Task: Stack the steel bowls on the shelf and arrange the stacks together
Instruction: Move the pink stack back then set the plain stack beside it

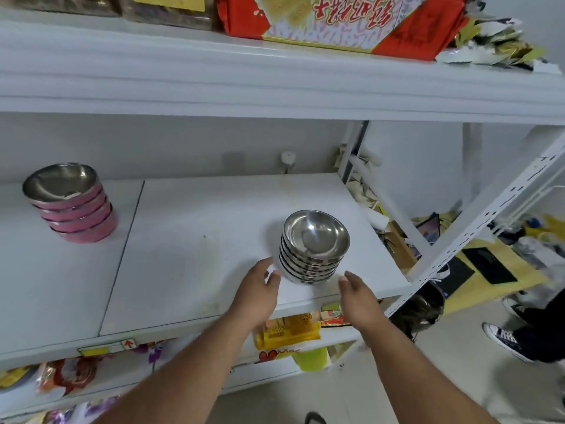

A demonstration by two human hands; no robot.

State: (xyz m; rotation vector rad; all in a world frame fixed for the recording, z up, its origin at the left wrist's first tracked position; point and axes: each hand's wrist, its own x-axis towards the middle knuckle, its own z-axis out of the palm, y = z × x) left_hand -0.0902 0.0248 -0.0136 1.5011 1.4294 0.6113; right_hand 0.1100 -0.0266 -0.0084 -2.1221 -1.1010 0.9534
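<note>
A stack of several plain steel bowls (313,246) stands near the right front of the white shelf (189,258). A second stack of steel bowls with pink outer sides (75,206) stands far off at the shelf's left back. My left hand (258,290) hovers just left of the plain stack's base, fingers apart, holding nothing. On the other side, my right hand (356,293) is spread just right of and in front of that stack, also empty. Neither hand clearly touches the bowls.
The shelf above carries a red and yellow box (336,19) and packets. Snack packets (287,330) fill the shelf below. A white slotted upright (477,228) runs at the right. Someone's sneakers (507,341) stand on the floor at the right.
</note>
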